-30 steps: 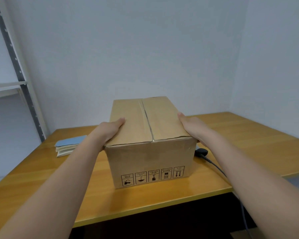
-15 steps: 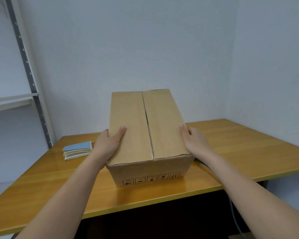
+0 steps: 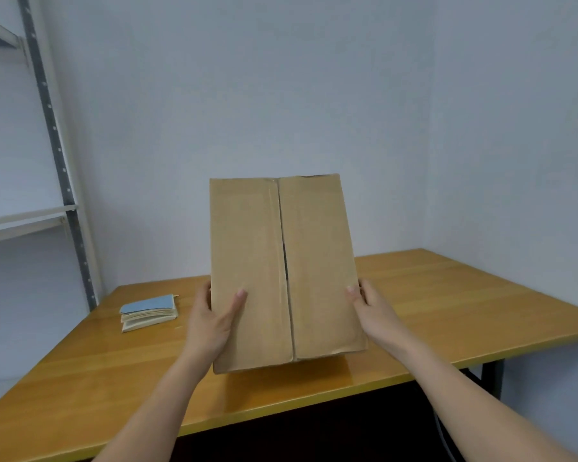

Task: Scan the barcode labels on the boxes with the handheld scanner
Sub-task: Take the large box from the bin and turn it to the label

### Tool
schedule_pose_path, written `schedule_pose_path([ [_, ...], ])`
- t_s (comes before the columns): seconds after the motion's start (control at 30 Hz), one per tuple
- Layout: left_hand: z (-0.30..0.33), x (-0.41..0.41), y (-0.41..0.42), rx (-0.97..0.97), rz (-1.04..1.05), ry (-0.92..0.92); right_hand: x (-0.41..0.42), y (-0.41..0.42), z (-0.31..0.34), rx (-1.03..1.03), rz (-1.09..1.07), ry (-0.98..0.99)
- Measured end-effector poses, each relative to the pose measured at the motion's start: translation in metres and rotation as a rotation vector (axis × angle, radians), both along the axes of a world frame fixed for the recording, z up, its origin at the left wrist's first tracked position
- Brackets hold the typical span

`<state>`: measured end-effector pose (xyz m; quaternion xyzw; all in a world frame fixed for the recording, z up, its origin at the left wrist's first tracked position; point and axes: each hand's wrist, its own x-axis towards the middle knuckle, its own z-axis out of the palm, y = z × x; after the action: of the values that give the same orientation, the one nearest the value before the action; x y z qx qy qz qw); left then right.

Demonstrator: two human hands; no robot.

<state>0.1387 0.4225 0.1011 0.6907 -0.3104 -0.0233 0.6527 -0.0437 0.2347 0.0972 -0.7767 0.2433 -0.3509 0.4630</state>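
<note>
Between the left hand [image 3: 211,323] and right hand [image 3: 371,311], fingers curled round its side edges, the box [image 3: 284,271] tilts above the table [image 3: 447,295]; no barcode label or scanner shows. Judging by this, the step is turning the box to find its label; next, the scanner must be picked up.

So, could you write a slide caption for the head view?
Both hands, left and right, hold a tilted brown cardboard box over the wooden table.

left hand [image 3: 211,323]: bare, no glove or ring | right hand [image 3: 372,313]: bare | forearms: bare, no sleeves or watch
</note>
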Motion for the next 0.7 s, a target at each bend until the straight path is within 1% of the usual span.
schedule_pose_path([
  [0.07, -0.011, 0.004, 0.005, -0.009, -0.047, 0.034, -0.001, -0.002, -0.007, 0.034, 0.021, 0.023],
  [0.17, -0.028, 0.014, 0.011, 0.039, -0.114, 0.082, -0.002, -0.006, -0.017, 0.063, 0.034, 0.121],
  [0.23, -0.032, 0.021, 0.012, 0.049, -0.121, 0.096, 0.0, -0.005, -0.02, 0.049, 0.031, 0.172],
  [0.33, -0.032, 0.03, 0.01, 0.072, -0.107, 0.086, 0.005, -0.001, -0.017, 0.016, 0.006, 0.187],
  [0.4, -0.03, 0.035, 0.006, 0.107, -0.033, 0.055, 0.007, 0.004, -0.011, -0.031, -0.02, 0.21],
  [0.53, -0.026, 0.035, 0.001, 0.232, 0.365, -0.008, 0.015, 0.015, -0.005, -0.107, -0.005, 0.28],
  [0.57, -0.025, 0.032, 0.0, 0.243, 0.418, -0.043, 0.017, 0.018, -0.003, -0.114, 0.013, 0.295],
  [0.63, -0.024, 0.023, -0.005, 0.188, 0.402, -0.125, 0.02, 0.022, -0.001, -0.077, 0.092, 0.28],
  [0.7, -0.024, 0.011, -0.01, 0.113, 0.338, -0.204, 0.019, 0.028, 0.002, -0.034, 0.224, 0.273],
])
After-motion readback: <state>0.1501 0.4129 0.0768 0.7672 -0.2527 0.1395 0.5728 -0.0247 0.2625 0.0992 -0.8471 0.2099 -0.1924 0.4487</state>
